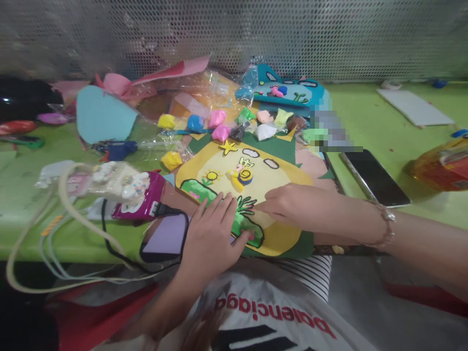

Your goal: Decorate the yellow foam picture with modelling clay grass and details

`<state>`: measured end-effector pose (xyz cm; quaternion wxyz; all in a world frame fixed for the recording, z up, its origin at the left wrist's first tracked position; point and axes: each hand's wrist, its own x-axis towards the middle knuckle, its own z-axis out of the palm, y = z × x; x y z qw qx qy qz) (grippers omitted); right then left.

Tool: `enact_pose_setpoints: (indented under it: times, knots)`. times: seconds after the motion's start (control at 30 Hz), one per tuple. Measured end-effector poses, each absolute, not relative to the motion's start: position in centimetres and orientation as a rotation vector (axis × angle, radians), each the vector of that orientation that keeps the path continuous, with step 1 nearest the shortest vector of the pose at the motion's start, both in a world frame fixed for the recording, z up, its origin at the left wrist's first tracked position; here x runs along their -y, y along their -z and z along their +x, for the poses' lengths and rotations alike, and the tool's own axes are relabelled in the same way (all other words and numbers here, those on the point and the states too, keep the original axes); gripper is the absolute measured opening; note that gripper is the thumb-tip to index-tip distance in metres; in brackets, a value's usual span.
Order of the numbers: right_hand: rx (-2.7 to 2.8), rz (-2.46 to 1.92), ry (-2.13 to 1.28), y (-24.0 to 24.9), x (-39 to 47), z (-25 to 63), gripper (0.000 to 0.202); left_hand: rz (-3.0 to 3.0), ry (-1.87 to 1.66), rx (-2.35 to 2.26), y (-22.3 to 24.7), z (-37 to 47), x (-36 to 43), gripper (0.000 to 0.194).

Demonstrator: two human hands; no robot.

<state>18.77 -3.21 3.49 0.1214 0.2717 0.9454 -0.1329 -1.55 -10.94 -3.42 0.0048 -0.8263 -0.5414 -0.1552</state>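
Observation:
A yellow paper craft picture (281, 239) lies on the green table. It bears a clay snail (243, 178), a yellow star (228, 147), a small sun, outlined clouds and a green strip of ground. My left hand (215, 226) rests flat across its lower left edge, fingers stretched out and thumb apart. Curled, my right hand (292, 207) touches the green clay grass (245, 205) with its index fingertip. A bit of pink shows by that fingertip; whatever may be between the fingers is hidden.
Wrapped clay lumps (195, 123) in several colours lie behind the picture, before a blue craft picture (288, 92). A phone (376, 178) and a bottle (444, 168) stand to the right. Leftward sit a decorated purple box (153, 192) and looping cables (68, 195). Perforated metal (234, 39) closes the back.

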Motion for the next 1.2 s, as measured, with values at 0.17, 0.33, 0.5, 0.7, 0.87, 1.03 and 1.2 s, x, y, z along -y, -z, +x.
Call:
enact_pose_setpoints:
  times: [0.17,0.33,0.5,0.7,0.87,1.03,1.2]
  knots:
    - [-2.721,0.748,0.395,-4.5,3.4,18.8,0.021,-2.6,0.471,1.704,3.4,-1.7,11.0,0.056]
    - [-2.728,0.749,0.393,-4.3,3.4,19.0,0.021,-2.6,0.486,1.708,3.5,-1.7,11.0,0.055]
    - [-2.809,0.664,0.278,-2.9,3.5,19.1,0.018,-2.598,0.508,1.685,3.5,-1.6,10.9,0.055]
    - [-2.775,0.74,0.427,-3.4,3.4,18.6,0.024,-2.584,0.509,1.677,3.4,-1.5,10.8,0.055]
    - [-2.688,0.797,0.433,-4.2,3.4,18.4,0.026,-2.591,0.51,1.693,3.5,-1.6,10.9,0.055]
    - [-2.701,0.781,0.475,-4.2,3.5,18.3,0.028,-2.595,0.495,1.689,3.5,-1.6,11.0,0.055]
    - [-2.707,0.796,0.496,-4.1,3.5,18.2,0.027,-2.581,0.501,1.692,3.5,-1.6,10.8,0.055]
